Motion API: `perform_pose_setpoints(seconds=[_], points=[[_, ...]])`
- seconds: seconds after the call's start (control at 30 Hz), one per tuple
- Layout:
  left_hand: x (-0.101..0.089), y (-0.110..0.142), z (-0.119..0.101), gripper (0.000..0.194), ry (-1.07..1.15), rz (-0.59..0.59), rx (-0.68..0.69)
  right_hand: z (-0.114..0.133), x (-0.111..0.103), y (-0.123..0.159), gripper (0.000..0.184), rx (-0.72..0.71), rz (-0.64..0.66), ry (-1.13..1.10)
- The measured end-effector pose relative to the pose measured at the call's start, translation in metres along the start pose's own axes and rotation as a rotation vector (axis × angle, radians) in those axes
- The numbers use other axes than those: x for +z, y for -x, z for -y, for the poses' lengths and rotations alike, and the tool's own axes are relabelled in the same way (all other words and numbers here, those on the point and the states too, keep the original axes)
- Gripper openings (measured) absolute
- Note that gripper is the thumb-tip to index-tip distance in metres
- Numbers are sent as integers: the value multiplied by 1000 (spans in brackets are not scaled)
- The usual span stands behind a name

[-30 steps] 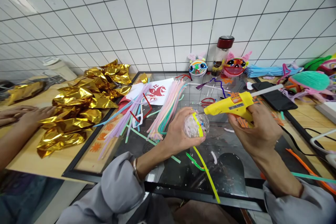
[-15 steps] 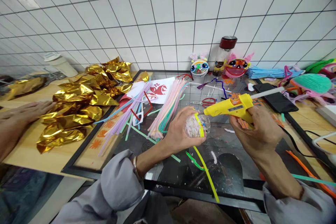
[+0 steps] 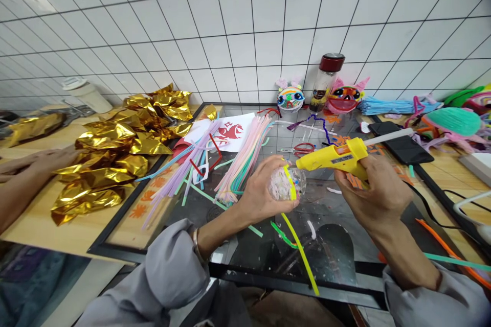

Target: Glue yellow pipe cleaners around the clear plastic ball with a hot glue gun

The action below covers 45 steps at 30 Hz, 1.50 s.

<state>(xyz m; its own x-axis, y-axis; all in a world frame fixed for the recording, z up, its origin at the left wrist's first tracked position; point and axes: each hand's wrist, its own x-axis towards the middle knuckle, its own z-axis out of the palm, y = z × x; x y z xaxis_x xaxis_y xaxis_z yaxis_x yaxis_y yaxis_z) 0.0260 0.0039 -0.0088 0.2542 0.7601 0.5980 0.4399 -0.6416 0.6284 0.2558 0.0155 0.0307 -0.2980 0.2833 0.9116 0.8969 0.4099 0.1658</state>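
Observation:
My left hand [image 3: 263, 189] is wrapped round a clear round ball [image 3: 283, 184] with whitish material inside and a yellow strip [image 3: 291, 184] across it. In my right hand [image 3: 378, 189] is a yellow glue gun [image 3: 337, 157], with a whitish glue stick [image 3: 389, 136] poking out of its back. The gun's nozzle points left at the ball's upper right side; whether it touches cannot be made out. Under the ball, a yellow pipe cleaner [image 3: 301, 255] and a short green one [image 3: 283, 235] lie on the dark glass tabletop [image 3: 249, 258].
Bundled pipe cleaners [image 3: 243, 158] and gold foil [image 3: 107, 148] lie to the left, with another person's arm [image 3: 38, 168] beyond. Along the wall stand decorated faces [image 3: 290, 99] and a bottle [image 3: 324, 84]. Red scissors [image 3: 304, 148] and a black phone [image 3: 402, 142] lie behind the gun.
My hands, the ball and the glue gun hold nearly the same positions. At far left, the other person's hand has shifted slightly beside the gold foil.

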Motion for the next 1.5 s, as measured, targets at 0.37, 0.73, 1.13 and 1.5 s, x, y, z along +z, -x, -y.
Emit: perform_pose_setpoints(seconds=[0.37, 0.73, 1.13, 1.5], points=[[1, 0, -1, 72, 7, 1, -7, -1, -3, -1, 19, -28, 18, 0], [-1, -1, -2, 72, 2, 8, -3, 0, -1, 1, 17, -19, 5, 25], [-1, -1, -1, 74, -3, 12, 6, 0, -1, 4, 21, 26, 25, 9], [-2, -1, -1, 74, 11, 18, 5, -2, -1, 7, 15, 72, 70, 3]])
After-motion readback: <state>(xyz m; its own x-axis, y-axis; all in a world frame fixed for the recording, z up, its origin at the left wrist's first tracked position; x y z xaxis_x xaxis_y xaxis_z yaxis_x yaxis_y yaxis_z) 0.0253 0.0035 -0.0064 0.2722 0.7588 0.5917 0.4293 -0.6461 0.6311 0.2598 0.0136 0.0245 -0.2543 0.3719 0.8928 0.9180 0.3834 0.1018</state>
